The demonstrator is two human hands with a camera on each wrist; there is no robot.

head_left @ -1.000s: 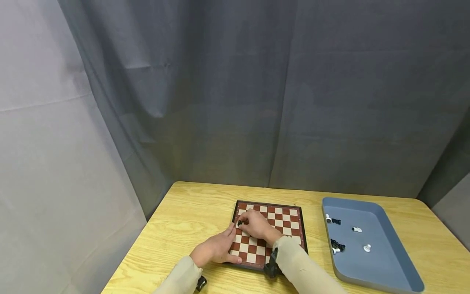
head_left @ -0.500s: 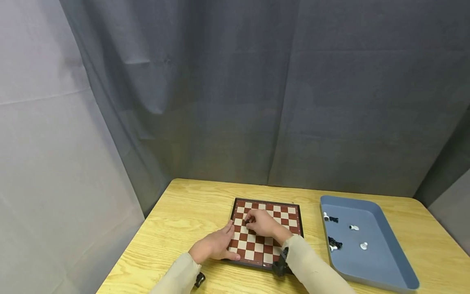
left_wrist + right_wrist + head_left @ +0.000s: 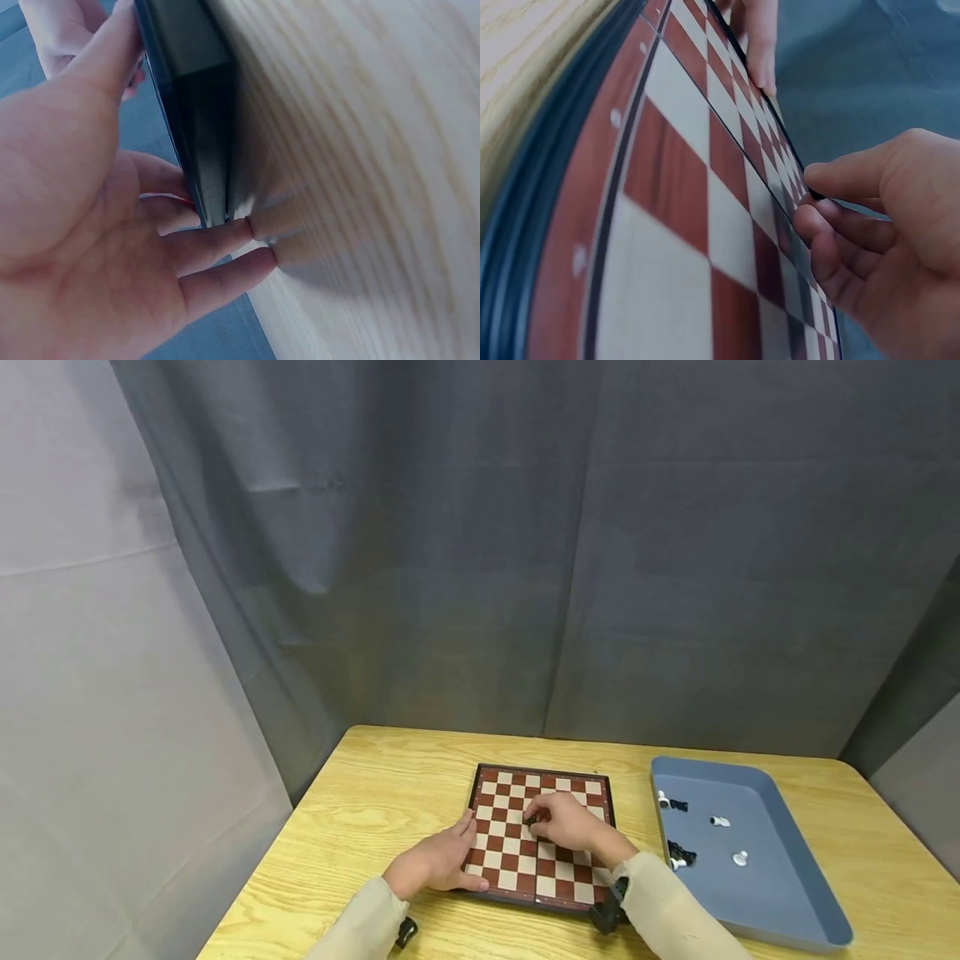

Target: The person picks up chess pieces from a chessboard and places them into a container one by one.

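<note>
A red and white chessboard (image 3: pixel 507 842) with a dark rim lies on the wooden table. My left hand (image 3: pixel 438 860) rests against its near left corner, fingers extended along the left side and thumb at the front edge. In the left wrist view, two fingertips of that hand (image 3: pixel 112 232) touch the tabletop beside the board's black side. Over the middle of the board, my right hand (image 3: pixel 567 823) pinches a small black chess piece (image 3: pixel 530 820). Fingertips mostly cover the piece, so its kind cannot be made out; in the right wrist view only a dark bit (image 3: pixel 817 195) shows.
A blue-grey tray (image 3: pixel 780 902) stands right of the board. Several black and white chess pieces lie in it, among them a white piece standing upright (image 3: pixel 740 858) and a black cluster (image 3: pixel 681 852). Grey curtains (image 3: pixel 450 568) hang behind the table.
My right hand has moved rightward across the board, from near its left edge to its middle, with the black piece between its fingers. The left hand has stayed at the corner.
</note>
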